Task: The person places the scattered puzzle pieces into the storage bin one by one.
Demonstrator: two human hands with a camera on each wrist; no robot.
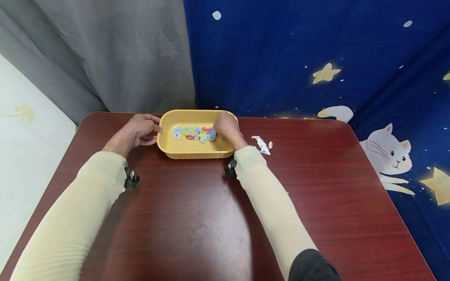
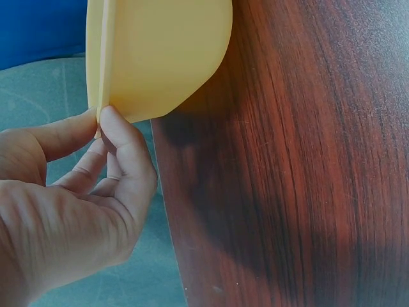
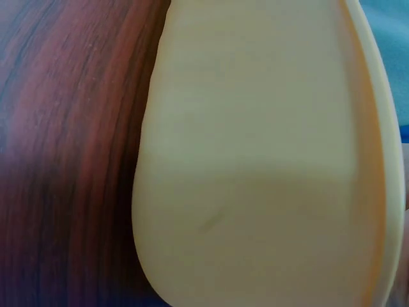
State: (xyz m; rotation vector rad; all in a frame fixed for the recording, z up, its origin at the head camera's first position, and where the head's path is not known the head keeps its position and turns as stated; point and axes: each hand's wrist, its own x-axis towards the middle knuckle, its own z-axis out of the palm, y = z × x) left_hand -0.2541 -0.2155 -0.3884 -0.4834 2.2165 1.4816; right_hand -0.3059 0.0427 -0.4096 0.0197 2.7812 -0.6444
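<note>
the tray (image 1: 191, 147) sits on the table (image 1: 197, 203) close to the back edge, with flat, bright pieces (image 1: 190, 132) in a band across its floor, some seeming to overlap. the left hand (image 1: 140, 128) pinches the rim (image 2: 107, 57) at the tray's left end between thumb and finger. the right hand (image 1: 227, 125) reaches down into the right end, just beside a blue piece (image 1: 211, 135). its fingertips are hidden, and the right wrist view shows mostly the tray's wall (image 3: 249, 121), so i cannot tell whether it grips a piece.

the work in hand looks like handling pieces inside the tray while the left hand steadies it. such thin shapes probably resist a straight pinch off a smooth floor: better to tip up one edge with a nail, or slide a piece against the wall, then pinch it. overlapping ones may come up together, so part them first. the left pinch should hold without lifting; pushing away risks sliding the tray off the back. a white piece (image 1: 262, 145) and a red piece (image 1: 270, 144) lie right of the tray, near the right sleeve (image 1: 267, 195); raise the wrist straight up to avoid brushing them.
</note>
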